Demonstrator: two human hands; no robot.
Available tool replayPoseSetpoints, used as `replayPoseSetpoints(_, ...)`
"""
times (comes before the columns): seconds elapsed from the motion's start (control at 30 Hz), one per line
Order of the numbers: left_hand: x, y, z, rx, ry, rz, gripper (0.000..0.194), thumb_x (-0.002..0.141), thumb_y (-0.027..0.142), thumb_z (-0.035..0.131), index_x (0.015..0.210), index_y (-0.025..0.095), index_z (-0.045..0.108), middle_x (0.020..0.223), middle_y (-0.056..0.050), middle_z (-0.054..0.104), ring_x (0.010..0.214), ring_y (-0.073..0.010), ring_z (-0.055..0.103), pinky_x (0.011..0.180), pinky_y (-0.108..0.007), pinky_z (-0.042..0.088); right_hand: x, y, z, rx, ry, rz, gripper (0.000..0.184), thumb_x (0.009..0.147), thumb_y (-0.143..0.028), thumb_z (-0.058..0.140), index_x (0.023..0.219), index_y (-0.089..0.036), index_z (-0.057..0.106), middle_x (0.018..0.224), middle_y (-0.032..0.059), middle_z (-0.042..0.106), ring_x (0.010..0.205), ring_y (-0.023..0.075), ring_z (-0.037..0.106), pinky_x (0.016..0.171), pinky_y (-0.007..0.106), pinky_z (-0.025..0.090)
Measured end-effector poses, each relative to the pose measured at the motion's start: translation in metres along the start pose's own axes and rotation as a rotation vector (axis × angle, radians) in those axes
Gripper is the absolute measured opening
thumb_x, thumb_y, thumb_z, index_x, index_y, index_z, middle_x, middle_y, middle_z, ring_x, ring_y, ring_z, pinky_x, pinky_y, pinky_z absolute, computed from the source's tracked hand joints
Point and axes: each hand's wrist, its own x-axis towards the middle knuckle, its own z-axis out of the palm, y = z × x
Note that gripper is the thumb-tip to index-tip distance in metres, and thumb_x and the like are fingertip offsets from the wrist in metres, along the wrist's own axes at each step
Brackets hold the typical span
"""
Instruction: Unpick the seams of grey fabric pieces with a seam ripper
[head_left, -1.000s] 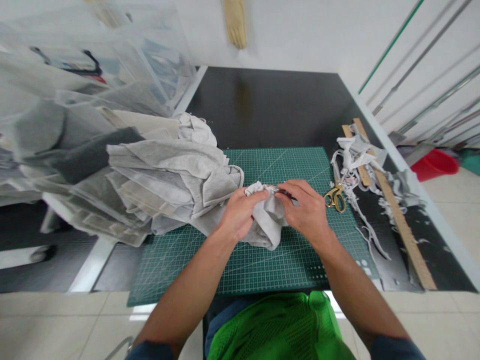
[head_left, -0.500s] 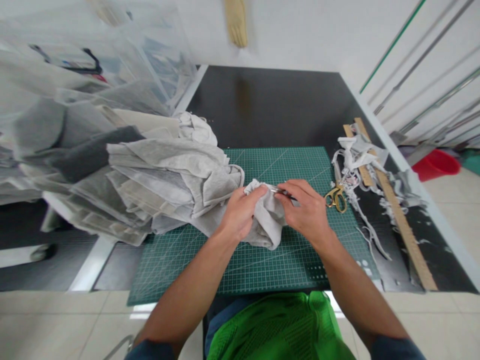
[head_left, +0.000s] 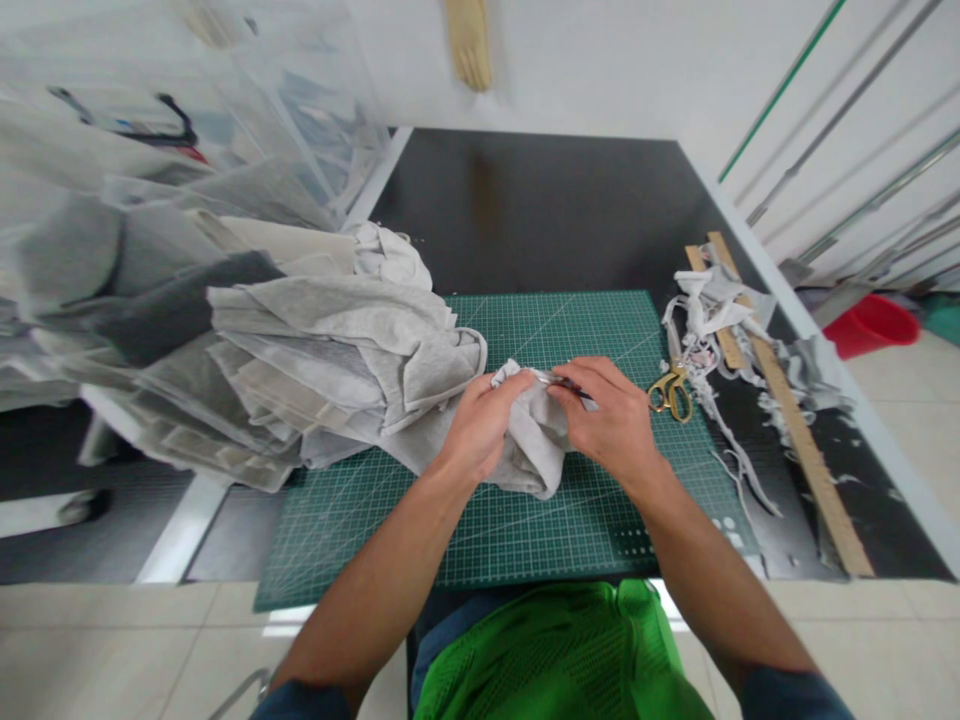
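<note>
Light grey fabric (head_left: 536,445) hangs bunched over the green cutting mat (head_left: 525,545). My left hand (head_left: 481,420) is closed on it, pinching a gathered edge between thumb and fingers. In my right hand (head_left: 607,415) is a small tool with a metal tip and dark handle (head_left: 576,386), its exact kind mostly hidden by the fingers. Its tip points left and meets the pinched edge by my left thumb. A pair of gold-handled scissors (head_left: 671,393) lies just right of my right hand.
A big pile of grey and cream fabric pieces (head_left: 300,310) covers the left side. Wooden rulers (head_left: 810,450) lie at the right among fabric scraps (head_left: 709,310). Behind the mat is the black tabletop (head_left: 555,200). A red bucket (head_left: 870,325) stands beyond the right edge.
Both hands keep the same hold on the fabric and tool, with barely any movement. The whole view has shifted very slightly.
</note>
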Motion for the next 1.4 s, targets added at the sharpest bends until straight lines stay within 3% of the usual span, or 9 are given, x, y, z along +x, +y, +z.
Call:
replayPoseSetpoints(0.47, 0.0025, -0.001, -0.0062, -0.026, 0.035, 0.029, 0.017, 0.07, 0.025, 0.079, 0.066, 0.014, 0.067, 0.061, 0.0, 0.061, 0.056, -0.0111, 0.053, 0.058, -0.026, 0.041, -0.0008, 0.0032, 0.0015, 0.015, -0.005, 0.006, 0.014, 0.097, -0.016, 0.062, 0.102, -0.02, 0.075, 0.098, 0.0087, 0.076, 0.094, 0.022, 0.071, 0.087, 0.038, 0.061)
replayPoseSetpoints(1.07, 0.0009, 0.0003, -0.0041, 0.037, 0.094, -0.003, 0.018, 0.069, 0.025, 0.08, 0.068, 0.015, 0.064, 0.064, 0.001, 0.061, 0.061, -0.0123, 0.054, 0.059, -0.027, 0.04, -0.0055, 0.0055, 0.0013, -0.007, -0.051, 0.003, 0.016, 0.097, -0.02, 0.063, 0.107, -0.021, 0.075, 0.104, 0.0091, 0.075, 0.1, 0.0236, 0.07, 0.091, 0.042, 0.06)
replayPoseSetpoints(1.4, 0.0025, 0.0001, -0.0071, 0.094, 0.079, 0.024, 0.02, 0.068, 0.029, 0.08, 0.066, 0.016, 0.064, 0.061, 0.001, 0.058, 0.059, -0.013, 0.051, 0.059, -0.028, 0.037, -0.0037, 0.0049, 0.0012, 0.007, -0.071, 0.013, 0.015, 0.098, -0.019, 0.061, 0.101, -0.022, 0.076, 0.099, 0.0075, 0.076, 0.095, 0.0224, 0.071, 0.088, 0.039, 0.06)
